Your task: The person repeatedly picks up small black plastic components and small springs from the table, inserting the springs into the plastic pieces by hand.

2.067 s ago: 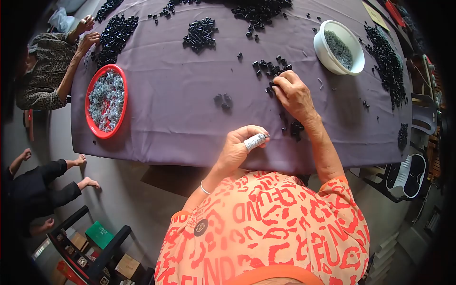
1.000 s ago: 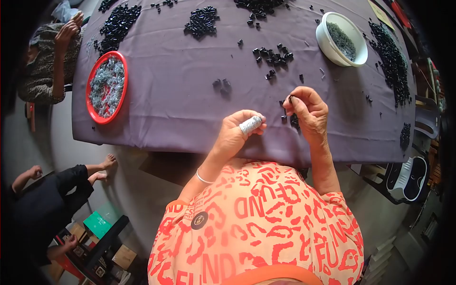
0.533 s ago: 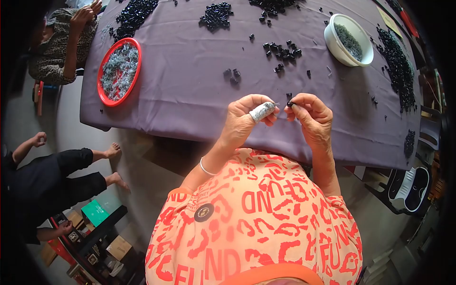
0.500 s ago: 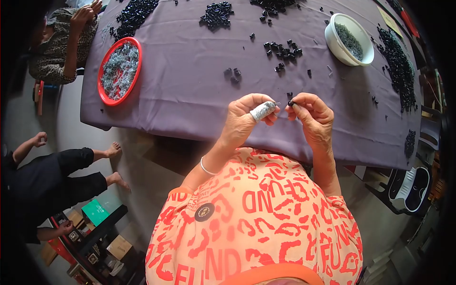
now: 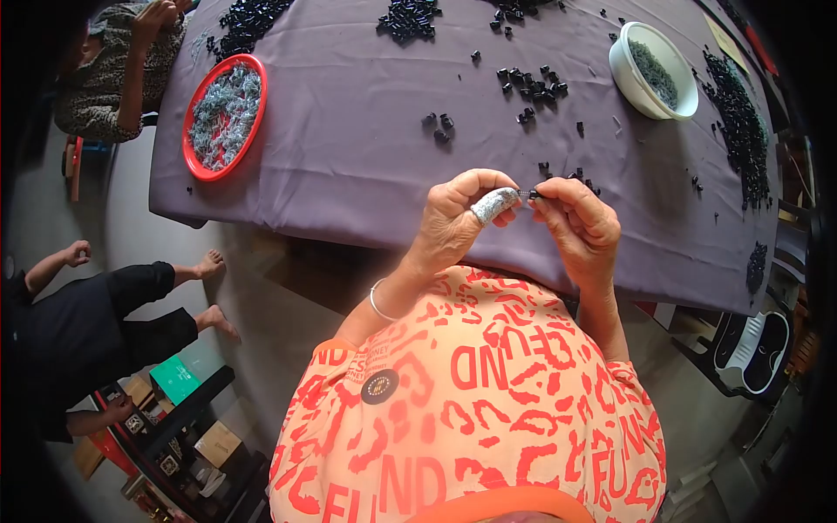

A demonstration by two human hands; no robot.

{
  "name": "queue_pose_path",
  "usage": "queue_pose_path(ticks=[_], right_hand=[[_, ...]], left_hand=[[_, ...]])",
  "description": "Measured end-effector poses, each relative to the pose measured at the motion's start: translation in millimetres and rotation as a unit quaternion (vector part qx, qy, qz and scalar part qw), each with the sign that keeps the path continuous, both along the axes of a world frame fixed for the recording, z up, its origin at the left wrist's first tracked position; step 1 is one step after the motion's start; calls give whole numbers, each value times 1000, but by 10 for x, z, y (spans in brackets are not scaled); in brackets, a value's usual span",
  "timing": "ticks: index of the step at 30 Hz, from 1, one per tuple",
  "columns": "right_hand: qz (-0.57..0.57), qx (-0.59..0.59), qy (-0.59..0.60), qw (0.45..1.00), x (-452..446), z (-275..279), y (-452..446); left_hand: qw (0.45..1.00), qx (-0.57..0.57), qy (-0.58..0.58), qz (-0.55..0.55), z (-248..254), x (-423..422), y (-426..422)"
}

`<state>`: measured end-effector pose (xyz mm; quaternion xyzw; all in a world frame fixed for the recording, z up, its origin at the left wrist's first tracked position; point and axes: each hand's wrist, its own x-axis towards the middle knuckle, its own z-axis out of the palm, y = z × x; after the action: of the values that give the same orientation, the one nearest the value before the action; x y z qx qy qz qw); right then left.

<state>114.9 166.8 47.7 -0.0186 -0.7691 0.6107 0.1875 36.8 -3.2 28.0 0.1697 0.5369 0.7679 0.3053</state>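
Observation:
My left hand (image 5: 458,218), its thumb wrapped in whitish tape (image 5: 494,205), pinches a small thin clear piece (image 5: 523,193). Close on its right, my right hand (image 5: 580,227) pinches a small black part (image 5: 534,194) between thumb and fingertips. The clear piece and the black part meet between the fingertips; whether one is inside the other is too small to tell. More black parts (image 5: 580,177) lie just behind my right hand, partly hidden by it. A loose group of black parts (image 5: 532,87) lies farther back on the purple cloth (image 5: 349,131).
A red-rimmed plate (image 5: 188,144) of clear pieces is at the left, a white bowl (image 5: 621,74) of similar pieces at the right. Black piles (image 5: 408,19) lie at the back and right (image 5: 741,131). One person (image 5: 105,78) is at the left edge, another (image 5: 96,322) lower left.
My right hand has brought a black part from the table group to my left hand. The fingertips of both hands have come close together. The view has shifted.

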Motion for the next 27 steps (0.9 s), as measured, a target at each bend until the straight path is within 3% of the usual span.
queue_pose_path(ticks=[19, 27], right_hand=[[3, 35, 4, 999, -44, -39, -29], [-7, -106, -64, 992, -6, -126, -73]], left_hand=[[999, -18, -14, 24, -9, 72, -10], [998, -30, -17, 55, -50, 118, 15]])
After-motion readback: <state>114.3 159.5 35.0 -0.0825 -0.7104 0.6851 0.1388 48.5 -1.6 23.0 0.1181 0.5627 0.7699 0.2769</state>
